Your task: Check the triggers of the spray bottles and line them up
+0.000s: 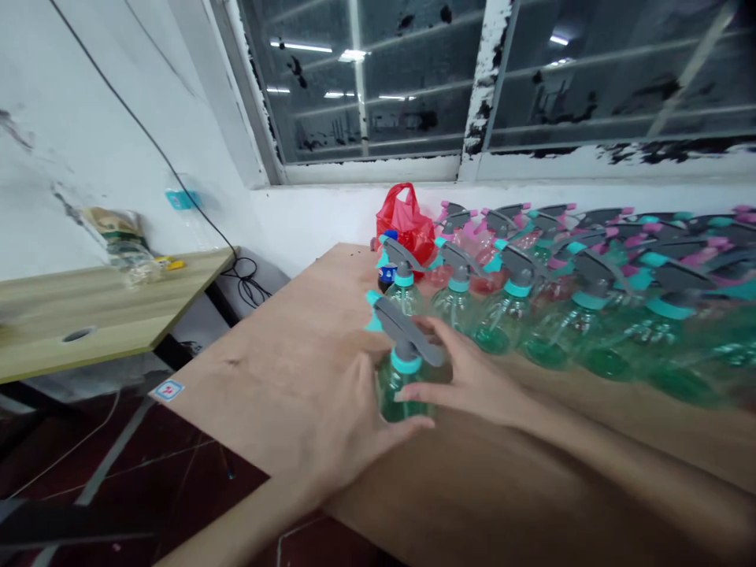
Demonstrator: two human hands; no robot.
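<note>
A green clear spray bottle (pixel 390 398) with a grey trigger head and a turquoise collar stands upright between my two hands over the wooden table. My left hand (pixel 354 425) wraps its left side, the thumb lying across the front near the base. From the right, my right hand (pixel 466 374) closes round the bottle's upper body, with its thumb in front below the collar. Both hands' far fingers are partly hidden behind the bottle. Just beyond it, another green spray bottle (pixel 404 295) heads a row of similar ones.
Several green spray bottles (pixel 513 315) and pink-trimmed ones crowd the table's right side. A red plastic bag (pixel 405 220) and a dark bottle with a blue label (pixel 387 276) stand behind. At left is a second table (pixel 118 307), with a gap between. Black cable (pixel 245 283) hangs by the wall.
</note>
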